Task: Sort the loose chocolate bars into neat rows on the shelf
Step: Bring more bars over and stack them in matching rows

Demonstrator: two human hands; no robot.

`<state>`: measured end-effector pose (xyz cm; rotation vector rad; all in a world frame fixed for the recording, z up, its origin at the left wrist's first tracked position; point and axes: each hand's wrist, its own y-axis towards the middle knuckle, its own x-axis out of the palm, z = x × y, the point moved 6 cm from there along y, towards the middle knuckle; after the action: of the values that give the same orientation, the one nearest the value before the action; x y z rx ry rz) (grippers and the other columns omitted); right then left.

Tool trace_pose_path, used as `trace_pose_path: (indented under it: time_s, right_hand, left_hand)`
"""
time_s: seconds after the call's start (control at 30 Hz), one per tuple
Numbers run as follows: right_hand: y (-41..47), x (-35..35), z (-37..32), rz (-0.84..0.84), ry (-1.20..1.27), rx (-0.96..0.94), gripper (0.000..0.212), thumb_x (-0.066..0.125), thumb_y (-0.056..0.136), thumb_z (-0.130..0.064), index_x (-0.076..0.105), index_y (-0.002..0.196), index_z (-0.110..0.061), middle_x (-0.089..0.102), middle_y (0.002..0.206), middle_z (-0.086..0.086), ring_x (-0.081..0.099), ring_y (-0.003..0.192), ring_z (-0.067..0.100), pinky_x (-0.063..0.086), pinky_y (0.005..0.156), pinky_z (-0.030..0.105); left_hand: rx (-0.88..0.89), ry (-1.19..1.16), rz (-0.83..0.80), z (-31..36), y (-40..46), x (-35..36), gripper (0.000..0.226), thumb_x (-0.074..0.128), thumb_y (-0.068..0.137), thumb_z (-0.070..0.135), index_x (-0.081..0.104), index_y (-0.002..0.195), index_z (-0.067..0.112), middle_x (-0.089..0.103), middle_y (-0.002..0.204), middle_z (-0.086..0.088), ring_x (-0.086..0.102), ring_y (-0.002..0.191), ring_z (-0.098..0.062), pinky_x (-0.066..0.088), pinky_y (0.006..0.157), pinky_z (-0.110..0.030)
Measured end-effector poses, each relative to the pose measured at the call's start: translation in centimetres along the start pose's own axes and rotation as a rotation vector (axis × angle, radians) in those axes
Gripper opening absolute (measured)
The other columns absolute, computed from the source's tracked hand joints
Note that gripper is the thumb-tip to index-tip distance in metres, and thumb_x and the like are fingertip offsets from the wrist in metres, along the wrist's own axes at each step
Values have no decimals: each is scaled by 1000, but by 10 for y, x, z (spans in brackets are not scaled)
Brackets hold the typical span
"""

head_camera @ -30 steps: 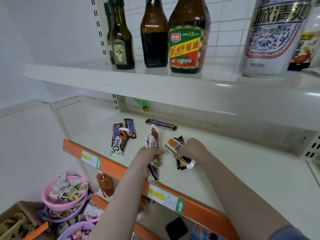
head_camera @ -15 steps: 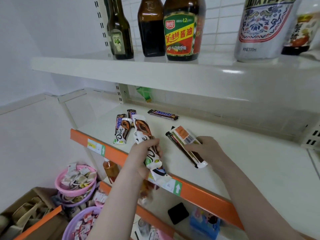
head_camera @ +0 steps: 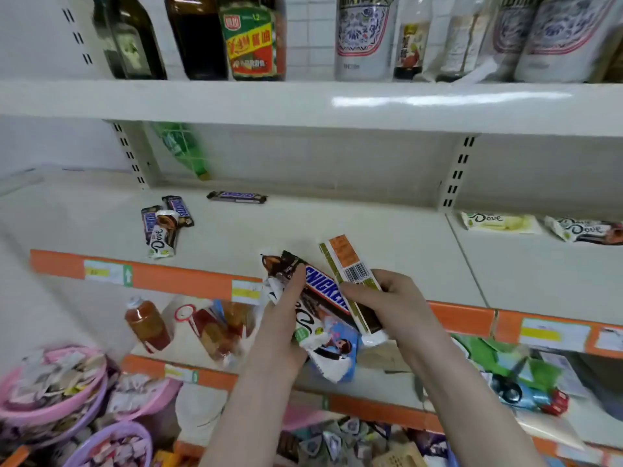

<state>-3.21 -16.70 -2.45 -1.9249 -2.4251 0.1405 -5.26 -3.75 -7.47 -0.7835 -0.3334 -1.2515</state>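
Both hands have come together at frame centre, off the white metal shelf [head_camera: 337, 227]: my left hand [head_camera: 283, 318] grips white Dove wrappers [head_camera: 320, 335], my right hand [head_camera: 394, 305] pinches a brown Snickers bar [head_camera: 323, 288] and an orange-labelled bar [head_camera: 347, 261]. Beyond, upper left, loose Snickers and Dove bars [head_camera: 165, 227] lie piled.

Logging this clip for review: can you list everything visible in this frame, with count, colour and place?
Snickers bar: one, brown, in both hands.
Barcode bar: one, white and orange, right hand.
Dove bars in hand: exact count unclear, white, left hand.
Loose pile: about four bars, brown and white, shelf left.
Lone bar: one, dark, shelf back.
Dove bars on shelf: two, pale, far right.
Shelf: white, orange edge.
Bottles: several, dark or white, upper shelf.
Baskets: pink and purple, lower left.
Left hand: grips bars.
Right hand: grips bars.
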Motion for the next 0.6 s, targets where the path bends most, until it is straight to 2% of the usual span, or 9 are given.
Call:
trace_pose_path:
  time_s: [0.07,0.17,0.2,0.3,0.37,0.43,0.53,0.6]
  right_hand:
    - [-17,-15,3,16,0,-6,4,68,78,-10,71,76,-8,72,65,7,65,52,16,45,44,18]
    - [-36,-43,2,53,-10,-19,3,68,78,-13,71,79,-12,73,67,6,67,55,17,48,44,19]
    - [-42,-53,3,63,-9,-27,3,68,79,-13,71,80,-13,73,68,7,68,56,18,49,45,20]
    - [-57,-88,7,91,-16,-40,5,66,80,-14,70,83,-11,73,74,12,68,61,22,52,52,27]
    - [-68,-122,12,119,-15,-39,7,64,82,-14,70,83,-10,73,76,14,66,61,23,51,54,30]
    - [-78,-166,17,143,2,-34,9,62,83,-15,71,83,-11,73,77,14,67,64,26,52,57,32]
    - [-95,-246,25,179,11,-41,11,61,83,-16,72,86,-12,73,85,17,67,74,34,49,67,40]
    - [-108,-307,31,205,18,-43,12,60,84,-14,72,85,-11,72,82,18,65,70,29,46,65,35]
  left_hand:
    - [-61,-3,-8,-22,-10,9,50,73,62,35,68,104,9,73,98,-16,71,85,-28,58,63,-34]
    - [-121,-11,-28,-44,-24,29,46,73,66,25,67,107,5,69,105,-22,67,95,-35,53,83,-45]
    - [-116,-14,-37,-50,-27,36,43,73,64,22,69,103,4,69,104,-23,67,92,-35,52,84,-45]
    - [-106,-42,-98,-73,-32,66,14,69,62,18,75,69,7,72,79,-17,69,67,-28,58,67,-36]
    - [-106,-76,-139,-97,-35,91,13,67,63,17,74,56,9,71,69,-14,69,59,-25,57,59,-33]
    - [-102,-99,-149,-126,-36,120,18,65,69,15,72,53,10,70,66,-12,68,57,-24,56,59,-33]
    - [-114,-130,-149,-176,-36,174,32,58,82,13,72,53,8,69,61,-11,67,53,-23,57,51,-31]
    - [-140,-117,-159,-215,-39,216,23,59,81,14,72,62,7,69,63,-10,68,54,-23,57,52,-32]
